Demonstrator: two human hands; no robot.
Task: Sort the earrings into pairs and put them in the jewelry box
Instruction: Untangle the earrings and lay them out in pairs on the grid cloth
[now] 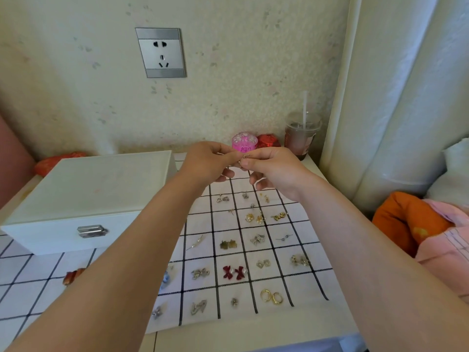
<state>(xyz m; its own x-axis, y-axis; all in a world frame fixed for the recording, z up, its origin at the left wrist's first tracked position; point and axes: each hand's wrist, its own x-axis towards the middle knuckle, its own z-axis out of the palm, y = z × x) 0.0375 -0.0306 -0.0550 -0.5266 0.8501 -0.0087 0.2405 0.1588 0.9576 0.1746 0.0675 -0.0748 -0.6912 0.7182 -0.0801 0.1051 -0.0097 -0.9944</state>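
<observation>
**A:** As the eye starts at the left, what stands on the surface [228,336]?

**B:** A white jewelry box [86,194], lid down, with its metal clasp [91,231] facing the person.

**A:** And the hands?

**B:** Both are raised just right of the box, above the far end of the checked cloth [304,285]. The left hand [208,161] and the right hand [274,171] meet fingertip to fingertip. The fingers of each are curled, and together they pinch one small silvery earring [245,157]. Which part of it each hand holds is too small to tell.

**A:** Where are the other earrings?

**B:** They lie in the cloth's squares below the hands, many of them in twos. A red bow pair [234,272] sits in one square. Two gold hoops [271,296] lie a row nearer the person and to the right.

**A:** What is farther right?

**B:** A pink jar [244,141] stands against the wall behind the hands, and a lidded cup [302,134] with a straw stands to its right. Past the cup hangs a pale curtain [396,97], and an orange cushion [406,219] lies at the far right.
</observation>
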